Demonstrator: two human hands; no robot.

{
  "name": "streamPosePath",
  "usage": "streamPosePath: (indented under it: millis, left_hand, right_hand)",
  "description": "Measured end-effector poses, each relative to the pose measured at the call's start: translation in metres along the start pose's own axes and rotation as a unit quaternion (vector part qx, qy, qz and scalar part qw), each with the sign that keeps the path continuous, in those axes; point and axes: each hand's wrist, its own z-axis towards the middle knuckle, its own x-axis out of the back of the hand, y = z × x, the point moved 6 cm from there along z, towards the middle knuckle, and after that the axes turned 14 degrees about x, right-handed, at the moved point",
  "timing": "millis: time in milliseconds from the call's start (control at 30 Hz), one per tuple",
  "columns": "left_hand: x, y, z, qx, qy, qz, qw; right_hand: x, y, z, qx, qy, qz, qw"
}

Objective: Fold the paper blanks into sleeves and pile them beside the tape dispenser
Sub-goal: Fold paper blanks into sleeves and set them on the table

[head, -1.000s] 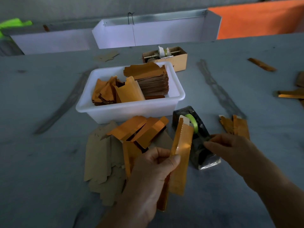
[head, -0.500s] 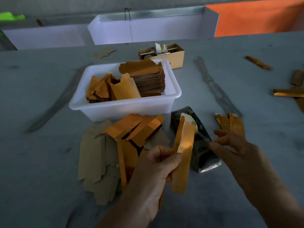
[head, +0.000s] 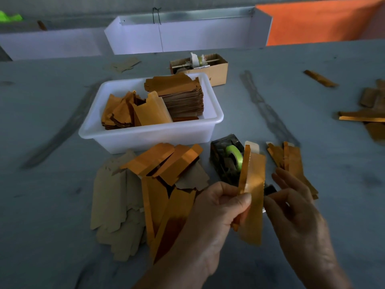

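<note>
My left hand (head: 216,207) pinches a folded orange paper sleeve (head: 252,197) between thumb and fingers and holds it upright above the table. The sleeve stands in front of the black tape dispenser (head: 225,163), which carries a green roll. My right hand (head: 295,207) hovers just right of the sleeve with loosely spread fingers, its thumb tip close to the sleeve's right edge. Whether it holds any tape cannot be told. A small pile of finished sleeves (head: 293,161) lies right of the dispenser. Flat brown blanks (head: 116,205) and orange folded pieces (head: 166,163) lie at the left.
A white plastic tub (head: 150,138) with stacked and loose blanks stands behind the pile. Behind it sits a small cardboard box (head: 216,69). More orange strips (head: 362,118) lie at the far right. White trays line the back of the grey table.
My left hand has carried the sleeve rightwards, so it now covers part of the dispenser. My right hand has lifted off the dispenser and moved in close to the sleeve.
</note>
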Motion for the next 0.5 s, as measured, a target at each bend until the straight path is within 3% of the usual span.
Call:
streamPosePath:
  millis: [367, 500]
  left_hand:
    - [-0.006, 0.01, -0.005, -0.081, 0.029, 0.134, 0.987]
    - [-0.006, 0.011, -0.003, -0.082, 0.038, 0.152, 0.984]
  right_hand:
    - [-0.005, -0.001, -0.003, 0.019, -0.017, -0.007, 1.0]
    - [-0.007, -0.013, 0.004, 0.1, -0.038, -0.147, 0.983]
